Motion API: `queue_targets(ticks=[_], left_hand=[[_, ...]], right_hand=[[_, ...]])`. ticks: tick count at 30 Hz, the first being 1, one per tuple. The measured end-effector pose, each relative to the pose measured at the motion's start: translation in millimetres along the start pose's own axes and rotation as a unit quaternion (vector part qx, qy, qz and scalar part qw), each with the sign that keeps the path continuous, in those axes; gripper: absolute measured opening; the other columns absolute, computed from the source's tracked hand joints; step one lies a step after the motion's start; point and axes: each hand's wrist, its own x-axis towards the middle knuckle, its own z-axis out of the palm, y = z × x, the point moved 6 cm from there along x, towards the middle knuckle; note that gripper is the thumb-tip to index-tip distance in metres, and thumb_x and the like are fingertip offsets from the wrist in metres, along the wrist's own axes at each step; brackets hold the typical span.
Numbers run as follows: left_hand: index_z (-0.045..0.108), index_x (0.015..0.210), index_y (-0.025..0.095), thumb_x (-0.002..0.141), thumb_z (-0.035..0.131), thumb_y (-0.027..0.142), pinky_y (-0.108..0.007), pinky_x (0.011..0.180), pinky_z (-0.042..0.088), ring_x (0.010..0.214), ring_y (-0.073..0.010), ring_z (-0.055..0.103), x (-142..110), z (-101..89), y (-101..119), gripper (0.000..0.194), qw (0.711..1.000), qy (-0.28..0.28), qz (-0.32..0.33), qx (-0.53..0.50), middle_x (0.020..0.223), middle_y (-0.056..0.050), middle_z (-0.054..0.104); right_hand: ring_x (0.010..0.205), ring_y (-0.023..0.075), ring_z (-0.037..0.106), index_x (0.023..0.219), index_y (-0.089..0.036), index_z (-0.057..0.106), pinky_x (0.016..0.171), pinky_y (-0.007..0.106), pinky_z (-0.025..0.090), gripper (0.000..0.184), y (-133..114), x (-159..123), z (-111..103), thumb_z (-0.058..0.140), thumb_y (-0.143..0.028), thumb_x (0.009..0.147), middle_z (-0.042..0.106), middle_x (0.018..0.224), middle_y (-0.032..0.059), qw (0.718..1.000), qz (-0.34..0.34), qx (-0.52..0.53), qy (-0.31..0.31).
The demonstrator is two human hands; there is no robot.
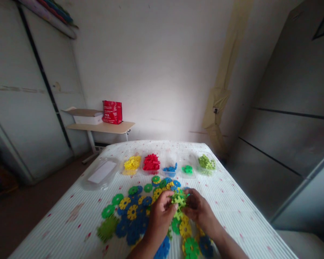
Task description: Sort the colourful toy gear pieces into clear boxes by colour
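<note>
Left hand (160,213): thumb and fingers pinch the light-green joined pieces (179,201); right hand (201,213) grips the opposite edge (presumably for steadiness). Beneath, toothed discs (132,213) lie loose. Beyond, clear tubs (169,174) stand in a row, seemingly separating colours.

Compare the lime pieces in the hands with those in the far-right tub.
The held pieces are gripped between the left hand and right hand; the tub pieces lie heaped, touched by neither. The held pieces are close to the viewer; the tub pieces are farther back on the table. Both are lime green and notched.
</note>
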Motion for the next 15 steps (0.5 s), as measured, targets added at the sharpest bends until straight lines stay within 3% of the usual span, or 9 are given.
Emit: queue_targets(ticks=[5, 9, 12, 15], left_hand=[[0.059, 0.105, 0.019, 0.073, 0.055, 0.019, -0.023, 0.064, 0.047, 0.067, -0.0117, 0.058, -12, -1.5, 7, 0.032, 0.989, 0.008, 0.076, 0.127, 0.084, -0.003, 0.065], [0.064, 0.089, 0.021, 0.076, 0.050, 0.016, -0.022, 0.065, 0.048, 0.069, -0.0124, 0.059, -27, -20.1, 25, 0.020, 0.955, -0.006, 0.173, 0.240, 0.080, -0.003, 0.066], [0.065, 0.079, 0.022, 0.080, 0.045, 0.018, -0.024, 0.073, 0.049, 0.079, -0.0145, 0.062, -32, -62.1, 37, 0.020, 0.918, 0.031, 0.224, 0.327, 0.082, -0.004, 0.067], [0.066, 0.081, 0.024, 0.080, 0.047, 0.026, -0.025, 0.077, 0.050, 0.084, -0.0159, 0.063, -33, -119.4, 37, 0.019, 0.884, 0.097, 0.209, 0.406, 0.087, -0.003, 0.069]], right_hand=[[0.060, 0.0102, 0.047, 0.098, -0.023, 0.049, 0.052, 0.022, 0.035, 0.039, -10, 0, -16, 0.069, -0.031, 0.066, 0.051, 0.069, -0.0050, 1.000, -0.004, 0.006, 0.011], [0.049, 0.0079, 0.038, 0.096, -0.022, 0.050, 0.043, 0.021, 0.028, 0.041, -15, -2, -49, 0.070, -0.039, 0.063, 0.043, 0.058, -0.0081, 0.997, 0.008, -0.039, 0.074], [0.047, 0.0087, 0.040, 0.100, -0.021, 0.051, 0.043, 0.023, 0.031, 0.046, -21, 0, -82, 0.066, -0.045, 0.065, 0.049, 0.060, -0.0058, 0.988, 0.005, -0.094, 0.124], [0.051, 0.0117, 0.048, 0.105, -0.019, 0.052, 0.047, 0.024, 0.037, 0.048, -34, 9, -123, 0.061, -0.043, 0.065, 0.058, 0.067, -0.0012, 0.955, -0.022, -0.208, 0.209]])
